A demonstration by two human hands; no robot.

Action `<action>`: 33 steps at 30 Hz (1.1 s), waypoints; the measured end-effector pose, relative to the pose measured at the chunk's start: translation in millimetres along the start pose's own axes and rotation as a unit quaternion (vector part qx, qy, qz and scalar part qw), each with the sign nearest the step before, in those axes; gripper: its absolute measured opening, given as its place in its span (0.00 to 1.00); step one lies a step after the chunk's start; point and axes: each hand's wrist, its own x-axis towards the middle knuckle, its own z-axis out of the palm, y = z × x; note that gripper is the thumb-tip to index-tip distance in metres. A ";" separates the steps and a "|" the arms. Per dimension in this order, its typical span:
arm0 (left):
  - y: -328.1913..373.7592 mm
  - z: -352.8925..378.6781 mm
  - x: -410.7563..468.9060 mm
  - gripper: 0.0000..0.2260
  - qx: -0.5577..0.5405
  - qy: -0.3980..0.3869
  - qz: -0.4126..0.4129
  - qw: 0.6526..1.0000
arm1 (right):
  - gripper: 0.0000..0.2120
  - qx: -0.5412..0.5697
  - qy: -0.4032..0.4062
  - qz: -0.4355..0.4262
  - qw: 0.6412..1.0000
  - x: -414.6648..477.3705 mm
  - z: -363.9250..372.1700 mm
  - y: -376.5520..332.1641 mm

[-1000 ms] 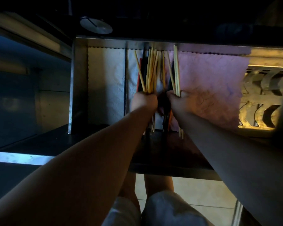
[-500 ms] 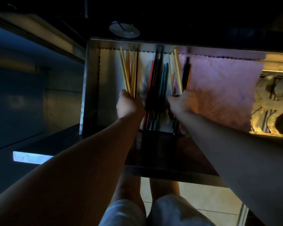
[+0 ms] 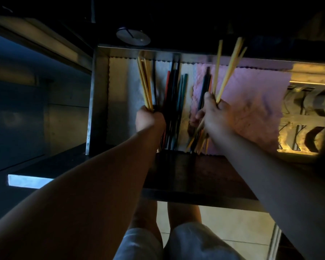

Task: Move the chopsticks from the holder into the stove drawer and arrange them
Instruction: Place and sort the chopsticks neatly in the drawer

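My left hand (image 3: 150, 119) still fists its yellow bundle (image 3: 144, 85) flat in the drawer (image 3: 99, 102), left of centre. My right hand (image 3: 216, 113), curled round several yellow chopsticks (image 3: 217, 72), has tipped them upward past the drawer's back edge. Dark chopsticks (image 3: 172, 94) lie between my hands.

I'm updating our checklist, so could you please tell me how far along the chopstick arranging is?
Done: dark, red and teal chopsticks lie in the metal drawer. In hand: the left hand and right hand each grip a bunch of yellow wooden chopsticks. Left: laying both bunches down neatly.
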 end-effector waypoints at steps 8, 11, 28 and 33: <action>6.9 -2.2 -13.6 0.06 -0.030 -0.104 -0.018 0.994 | 0.14 -0.001 -0.055 0.023 0.998 -8.0 -14.2 -6.5; 9.2 -16.2 -17.5 0.07 -0.043 -0.140 -0.035 0.989 | 0.12 0.034 -0.087 0.075 0.993 -13.8 -7.1 -10.8; 0.0 -107.6 28.0 0.06 -0.063 -0.167 -0.044 0.983 | 0.15 -0.036 -0.194 0.167 0.966 -56.9 94.1 -43.4; -3.5 -111.5 49.4 0.06 -0.048 -0.159 -0.030 0.986 | 0.13 -0.048 -0.189 0.169 0.966 -45.1 125.1 -42.4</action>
